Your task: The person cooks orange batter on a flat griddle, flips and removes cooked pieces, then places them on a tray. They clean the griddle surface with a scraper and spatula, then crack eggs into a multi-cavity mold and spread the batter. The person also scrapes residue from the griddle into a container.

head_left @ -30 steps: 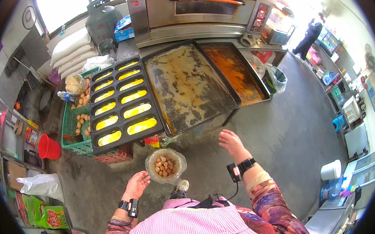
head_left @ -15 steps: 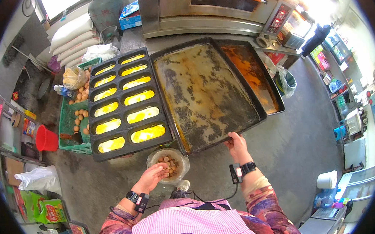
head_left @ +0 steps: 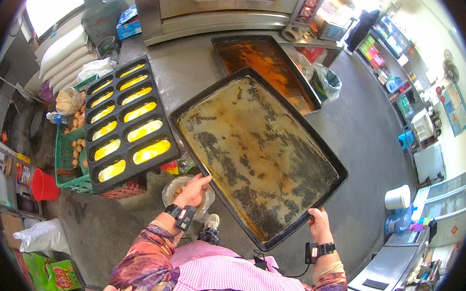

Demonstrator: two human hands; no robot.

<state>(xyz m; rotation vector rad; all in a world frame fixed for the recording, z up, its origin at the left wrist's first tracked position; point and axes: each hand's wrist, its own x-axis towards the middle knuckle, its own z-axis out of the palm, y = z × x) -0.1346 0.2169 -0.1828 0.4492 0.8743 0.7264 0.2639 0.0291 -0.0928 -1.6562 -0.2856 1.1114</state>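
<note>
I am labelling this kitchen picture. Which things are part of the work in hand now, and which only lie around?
In hand:
left hand
right hand
large greasy baking tray, gripped at both edges

Lying about:
mould tray with yellow batter
second flat tray
green egg crate
red bucket
oven

Bright daylit scene, fisheye w/ black vignette all round the rim. Strongest light comes from far beyond the hands: window (head_left: 56, 9) at top left and the top-right corner are blown out white. Glare streaks on the steel oven front (head_left: 220, 15) above the grip. Large greasy baking tray (head_left: 257, 152), held betw. left hand (head_left: 193, 190) and right hand (head_left: 319, 224), is evenly lit & sharp, w/ a soft sheen. Shadows are soft, darkest under the tray near the left hand. Straight edges bow toward the rim; far-side detail is smeared, small.
</note>
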